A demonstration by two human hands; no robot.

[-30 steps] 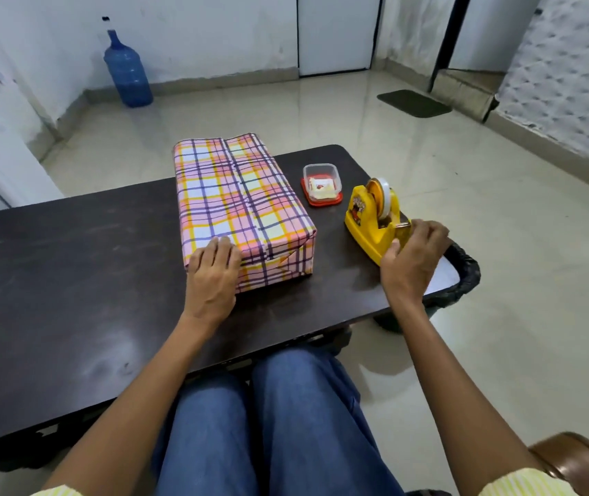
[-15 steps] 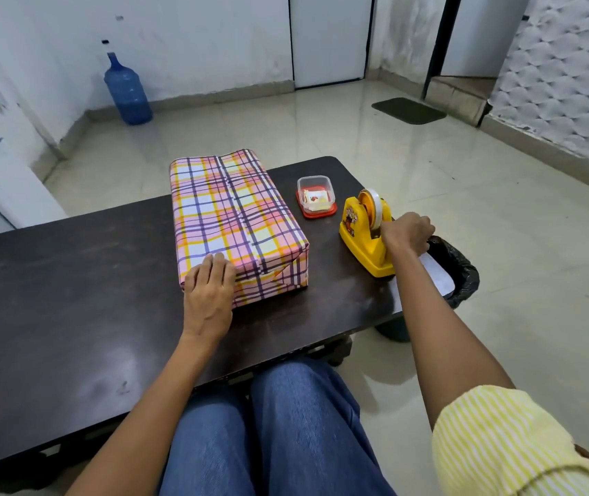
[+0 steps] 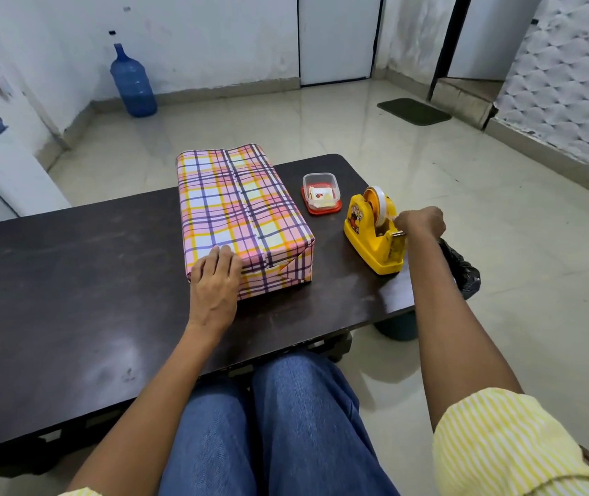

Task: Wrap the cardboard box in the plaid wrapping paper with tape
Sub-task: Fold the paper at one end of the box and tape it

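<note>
Lying flat on the dark brown desk [image 3: 71, 281], the cardboard box covered in pink, yellow and purple plaid wrapping paper [image 3: 243, 209] shows a seam along its top and a folded near end. The left hand [image 3: 216, 277] rests on the box's near left corner, grip released, fingers straight. The right hand [image 3: 421, 221] is curled at the cutter end of the yellow plastic tape dispenser [image 3: 371, 241], near the box's right side; whether its grip pinches tape cannot be told. A small clear tub on a red lid [image 3: 321, 193] sits just behind the dispenser.
</note>
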